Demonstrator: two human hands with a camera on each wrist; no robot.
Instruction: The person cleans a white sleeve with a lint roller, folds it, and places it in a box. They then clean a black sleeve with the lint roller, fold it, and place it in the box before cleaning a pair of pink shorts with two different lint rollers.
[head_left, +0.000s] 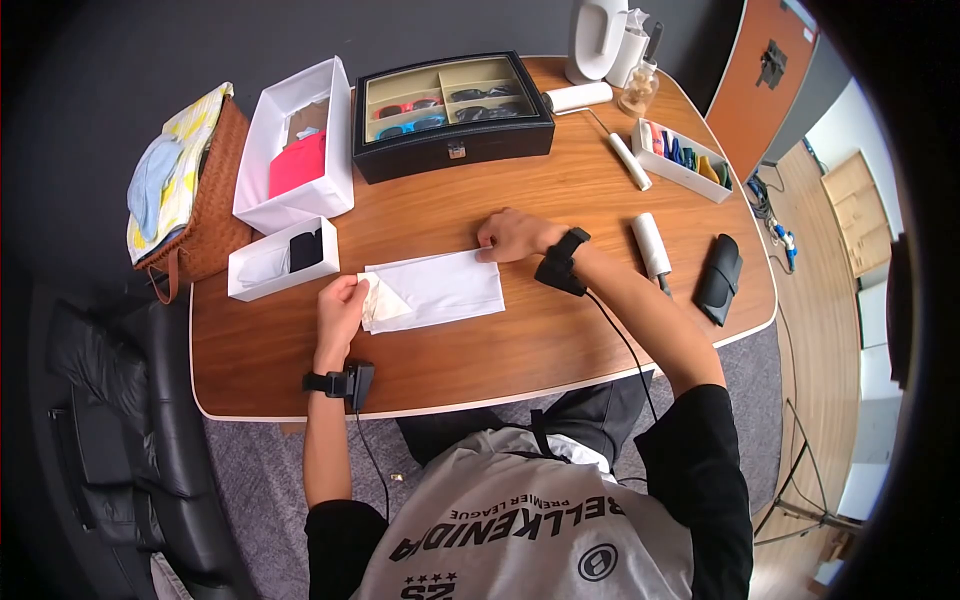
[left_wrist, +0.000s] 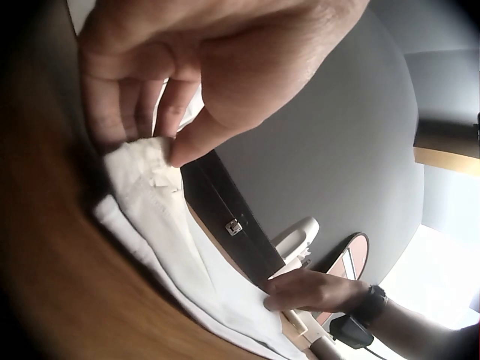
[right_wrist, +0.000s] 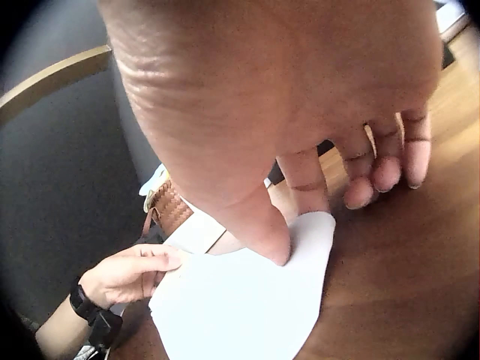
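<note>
A flat, folded white cloth lies on the table in front of the person. At its left end a cream-coloured layer shows as a triangle. The left hand pinches the edge of that cream layer between thumb and fingers; in the left wrist view the gripped edge is bunched and lifted above a second white layer. At the far right corner, the right hand pinches the cloth between thumb and forefinger, its other fingers curled loosely over the wood.
Behind the cloth stand a glasses case with sunglasses, a tall white box and a small white box. A woven basket sits left. Rightward are a lint roller, a black pouch and a narrow box.
</note>
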